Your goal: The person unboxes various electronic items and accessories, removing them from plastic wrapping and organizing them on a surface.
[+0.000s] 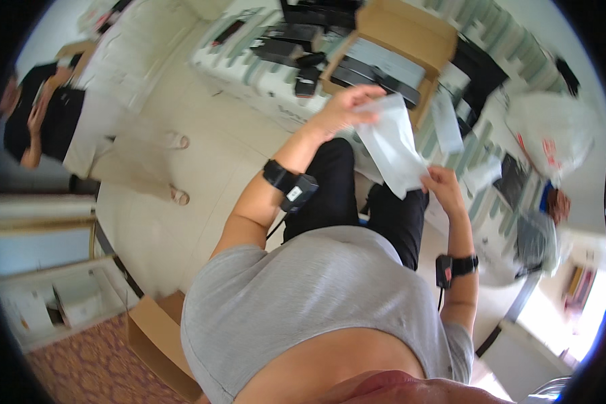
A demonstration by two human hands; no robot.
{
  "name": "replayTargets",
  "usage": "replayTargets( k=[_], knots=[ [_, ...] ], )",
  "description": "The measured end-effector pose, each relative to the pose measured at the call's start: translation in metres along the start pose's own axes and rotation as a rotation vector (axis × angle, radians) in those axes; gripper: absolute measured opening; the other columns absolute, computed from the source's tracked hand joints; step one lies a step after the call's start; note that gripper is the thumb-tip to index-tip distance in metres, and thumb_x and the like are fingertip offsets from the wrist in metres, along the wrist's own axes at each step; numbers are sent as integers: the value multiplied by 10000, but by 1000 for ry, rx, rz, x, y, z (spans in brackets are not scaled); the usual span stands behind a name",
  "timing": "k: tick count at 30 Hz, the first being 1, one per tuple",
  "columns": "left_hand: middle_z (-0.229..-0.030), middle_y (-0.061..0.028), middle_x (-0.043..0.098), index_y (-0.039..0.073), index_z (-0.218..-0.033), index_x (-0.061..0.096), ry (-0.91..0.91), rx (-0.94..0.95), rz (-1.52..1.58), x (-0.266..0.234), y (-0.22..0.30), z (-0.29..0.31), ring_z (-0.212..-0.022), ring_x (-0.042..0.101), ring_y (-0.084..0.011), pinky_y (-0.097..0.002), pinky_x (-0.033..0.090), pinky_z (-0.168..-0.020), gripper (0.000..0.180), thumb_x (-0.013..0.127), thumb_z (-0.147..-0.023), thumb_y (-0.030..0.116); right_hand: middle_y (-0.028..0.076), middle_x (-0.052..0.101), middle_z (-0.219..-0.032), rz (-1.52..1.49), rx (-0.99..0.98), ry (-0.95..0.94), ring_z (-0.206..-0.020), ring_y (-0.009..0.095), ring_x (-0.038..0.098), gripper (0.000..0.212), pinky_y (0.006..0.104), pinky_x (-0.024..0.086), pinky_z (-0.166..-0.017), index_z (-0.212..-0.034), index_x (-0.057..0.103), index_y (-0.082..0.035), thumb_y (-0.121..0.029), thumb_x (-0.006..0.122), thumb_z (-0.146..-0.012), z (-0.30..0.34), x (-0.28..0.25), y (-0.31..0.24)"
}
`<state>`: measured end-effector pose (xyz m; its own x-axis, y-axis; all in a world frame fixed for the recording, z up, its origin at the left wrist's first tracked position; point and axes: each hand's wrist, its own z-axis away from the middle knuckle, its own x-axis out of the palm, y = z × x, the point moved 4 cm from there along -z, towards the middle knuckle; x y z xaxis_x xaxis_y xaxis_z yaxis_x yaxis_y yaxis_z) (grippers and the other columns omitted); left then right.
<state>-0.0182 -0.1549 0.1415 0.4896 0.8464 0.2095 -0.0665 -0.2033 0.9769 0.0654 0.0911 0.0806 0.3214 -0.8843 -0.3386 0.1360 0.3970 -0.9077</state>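
Observation:
A white, translucent plastic bag point(392, 149) stretches between my two hands above my knees. My left hand point(347, 113) grips its upper end, with the thumb and fingers on either side of the edge. At the lower right corner, my right hand point(443, 185) pinches the bag between thumb and fingers. The bag looks flat and creased; I cannot tell whether anything is in it. Just beyond my left hand stands an open cardboard box point(444, 40) holding a flat silver and black device point(380, 67).
Small black boxes point(276, 50) lie on the striped bed cover point(249, 71). More clear plastic wrapping point(446, 121) and a full white bag point(552, 135) are on the right. Another person point(54, 114) stands at the left. An open carton point(156, 337) sits behind me.

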Motion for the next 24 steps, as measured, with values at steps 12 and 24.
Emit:
replayTargets(
  k=[12, 24],
  knots=[
    [-667, 25, 576, 16, -840, 625, 367, 119, -202, -42, -16, 34, -576, 472, -27, -194, 375, -498, 193, 603, -759, 190, -6, 539, -675, -102, -107, -62, -607, 44, 471, 85, 186, 382, -539, -793, 555, 19, -29, 573, -725, -37, 32, -13],
    [-672, 45, 526, 24, -763, 593, 610, 208, 32, -60, -7, 56, -632, 456, -32, -193, 375, -571, 174, 566, -792, 194, 55, 472, -1104, -646, -109, -213, -1001, 175, 472, 493, 311, 430, -757, -1177, 361, -50, -221, 582, -771, -42, 63, -50]
  ],
)
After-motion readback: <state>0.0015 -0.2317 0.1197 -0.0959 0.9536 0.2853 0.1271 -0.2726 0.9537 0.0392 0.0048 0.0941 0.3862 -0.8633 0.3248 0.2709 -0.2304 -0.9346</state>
